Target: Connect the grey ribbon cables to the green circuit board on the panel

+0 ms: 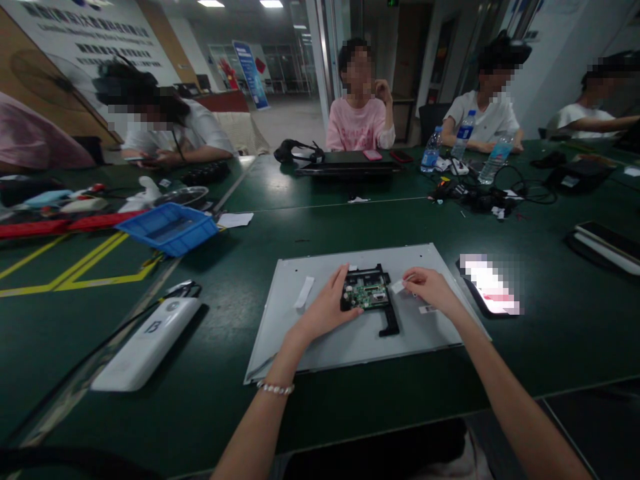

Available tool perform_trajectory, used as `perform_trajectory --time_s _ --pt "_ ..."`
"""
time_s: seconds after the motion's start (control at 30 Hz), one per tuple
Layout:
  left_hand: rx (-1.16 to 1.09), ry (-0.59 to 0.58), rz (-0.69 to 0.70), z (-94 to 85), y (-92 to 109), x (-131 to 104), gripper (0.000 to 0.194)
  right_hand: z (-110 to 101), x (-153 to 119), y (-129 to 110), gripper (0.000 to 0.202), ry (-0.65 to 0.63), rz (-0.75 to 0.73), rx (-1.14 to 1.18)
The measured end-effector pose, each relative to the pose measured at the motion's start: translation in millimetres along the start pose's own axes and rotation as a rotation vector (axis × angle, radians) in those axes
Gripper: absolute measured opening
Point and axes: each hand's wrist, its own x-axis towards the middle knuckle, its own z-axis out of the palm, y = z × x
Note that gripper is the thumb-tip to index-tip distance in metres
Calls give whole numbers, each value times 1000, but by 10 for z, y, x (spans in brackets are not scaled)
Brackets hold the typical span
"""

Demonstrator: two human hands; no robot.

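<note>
A green circuit board [367, 295] in a black plastic frame [389, 320] rests on a flat light-grey panel [345, 343]. My left hand [327, 303] grips the frame's left side, thumb at the near edge and fingers over the far side. Just right of the board, my right hand [427, 288] is closed in a pinch on a small whitish strip [399, 287]; its exact kind is too small to make out. Another white strip [305, 292] lies on the panel, left of my left hand. A small label [427, 309] shows on the panel below my right hand.
Right of the panel lies a lit phone [493, 287]. A white power bank [150, 343] with a cable is on the left, a blue plastic basket [173, 230] beyond it. Bottles [464, 130] and tangled cables [473, 190] stand far right. Several people sit across the table [320, 230].
</note>
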Motion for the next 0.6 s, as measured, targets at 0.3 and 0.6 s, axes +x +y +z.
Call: perform_trajectory --time_s 0.3,0.6 --pt "53 26 -9 36 6 12 86 175 -90 -82 19 -68 55 93" --pt "295 124 175 278 448 111 41 201 -59 6 12 -34 -70 97"
